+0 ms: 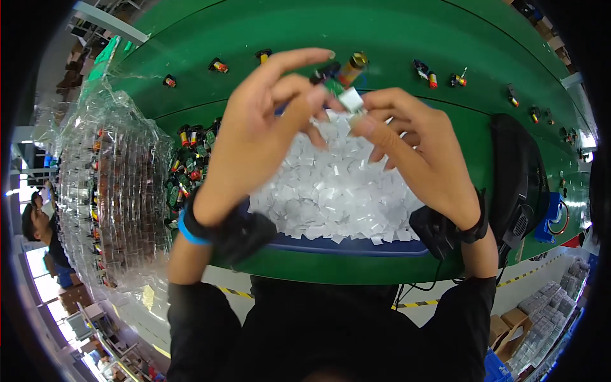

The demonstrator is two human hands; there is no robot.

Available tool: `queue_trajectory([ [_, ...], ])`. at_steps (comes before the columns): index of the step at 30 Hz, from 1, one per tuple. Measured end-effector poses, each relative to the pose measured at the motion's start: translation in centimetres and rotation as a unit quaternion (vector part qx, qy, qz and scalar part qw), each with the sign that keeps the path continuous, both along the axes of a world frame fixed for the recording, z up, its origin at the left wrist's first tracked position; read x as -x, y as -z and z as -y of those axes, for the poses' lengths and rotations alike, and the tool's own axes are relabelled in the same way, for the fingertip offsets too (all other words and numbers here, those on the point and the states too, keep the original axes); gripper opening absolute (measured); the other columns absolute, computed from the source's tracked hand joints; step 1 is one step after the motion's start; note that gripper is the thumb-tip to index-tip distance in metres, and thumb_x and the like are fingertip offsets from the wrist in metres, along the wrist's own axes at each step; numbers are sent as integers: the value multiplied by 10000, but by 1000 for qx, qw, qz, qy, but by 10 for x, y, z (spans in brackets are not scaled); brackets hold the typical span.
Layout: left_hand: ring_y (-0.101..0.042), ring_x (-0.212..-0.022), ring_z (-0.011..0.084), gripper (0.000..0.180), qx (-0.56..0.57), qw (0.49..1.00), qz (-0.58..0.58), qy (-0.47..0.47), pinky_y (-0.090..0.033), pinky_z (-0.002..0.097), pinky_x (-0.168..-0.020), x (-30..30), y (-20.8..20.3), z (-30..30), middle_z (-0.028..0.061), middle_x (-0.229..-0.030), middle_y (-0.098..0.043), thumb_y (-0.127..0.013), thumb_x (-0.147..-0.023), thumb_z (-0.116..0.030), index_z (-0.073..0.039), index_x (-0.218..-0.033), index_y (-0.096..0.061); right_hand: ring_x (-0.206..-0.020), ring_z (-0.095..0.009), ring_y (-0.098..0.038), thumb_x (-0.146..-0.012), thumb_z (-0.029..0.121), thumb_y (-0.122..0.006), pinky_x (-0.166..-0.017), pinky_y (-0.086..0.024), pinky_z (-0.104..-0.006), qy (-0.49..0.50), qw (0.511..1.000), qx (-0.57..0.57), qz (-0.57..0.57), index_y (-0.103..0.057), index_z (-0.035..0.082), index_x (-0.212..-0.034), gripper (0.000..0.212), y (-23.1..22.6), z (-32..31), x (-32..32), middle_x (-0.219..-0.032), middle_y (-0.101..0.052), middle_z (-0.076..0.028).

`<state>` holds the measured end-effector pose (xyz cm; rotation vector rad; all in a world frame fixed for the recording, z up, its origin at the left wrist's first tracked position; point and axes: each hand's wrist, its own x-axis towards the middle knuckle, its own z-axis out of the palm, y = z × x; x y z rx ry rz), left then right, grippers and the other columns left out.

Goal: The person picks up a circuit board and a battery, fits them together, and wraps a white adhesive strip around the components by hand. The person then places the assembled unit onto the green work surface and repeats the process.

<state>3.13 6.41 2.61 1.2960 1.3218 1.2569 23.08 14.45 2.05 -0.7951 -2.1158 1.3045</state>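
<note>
Black-clad arms and torso (324,318) fill the foreground at a green workbench (414,28), where a person works bare-handed. Clear stacked trays (121,184) in plastic wrap rise at left; a blue tray (356,251) lies beneath the hands, heaped with white slips (344,184). Over its far side, the left hand (248,137) appears to pinch a small circuit assembly (332,86) between thumb and fingers, a gold cylinder (354,67) just beyond. The right hand (423,143) meets it from the other side, thumb and forefinger narrowly parted at a white square piece (351,99) beside the assembly; blur leaves it unclear whether those fingertips grip the piece, brush it or stop short. Good handling here likely rests on a steady left pinch at the assembly's edges, clear of the cylinder, with the right fingertips touching the square only at its rim. Slow, light contact should serve better than pressure, since so small a piece might bend or slip askew. Both wrists are best held high, off the loose slips.
</note>
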Motion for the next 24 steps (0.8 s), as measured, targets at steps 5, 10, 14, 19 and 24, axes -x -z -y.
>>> queue_trajectory([
  [5, -650, -800, 134, 382, -31, 995, -12, -95, -550, 258, -670, -19, 22, 32, 110, -991, -706, -583, -982, -31, -4, -1357, -514, -674, -82, -638, -967, 145, -655, -527, -481, -215, -61, 987, 149, -20, -639, -3, -1109, 205, 2, 10, 8, -875, -696, -42],
  [10, -660, -794, 139, 346, -23, 996, 3, -88, -549, 255, -658, -13, 39, 44, 96, -941, -701, -604, -975, -55, -18, -1312, -531, -662, -75, -636, -956, 122, -660, -531, -476, -216, -51, 997, 64, 8, -664, 3, -1044, 148, 13, 11, 12, -846, -696, -41],
  [14, -650, -770, 122, 311, -38, 999, 15, -25, -541, 252, -652, -2, 45, 49, 76, -888, -686, -629, -970, -96, -19, -1260, -549, -655, -77, -635, -938, 108, -676, -543, -472, -221, -69, 997, 34, 32, -681, 9, -998, 116, 15, 12, 17, -828, -697, -36],
  [19, -639, -738, 98, 281, 68, 995, 39, -60, -508, 247, -601, -3, 43, 53, 66, -857, -680, -649, -963, -135, -11, -1202, -566, -644, -96, -632, -900, 81, -702, -561, -470, -232, -38, 996, -60, 60, -685, 13, -985, 109, 17, 18, 22, -808, -694, -43],
  [24, -608, -651, 87, 219, 64, 994, -22, -89, -454, 247, -539, -8, 48, 54, 69, -811, -674, -639, -965, -140, -1, -1123, -578, -663, -118, -631, -875, 47, -713, -555, -467, -240, -43, 991, -110, 66, -673, 11, -962, 102, 25, 15, 22, -795, -678, -50],
])
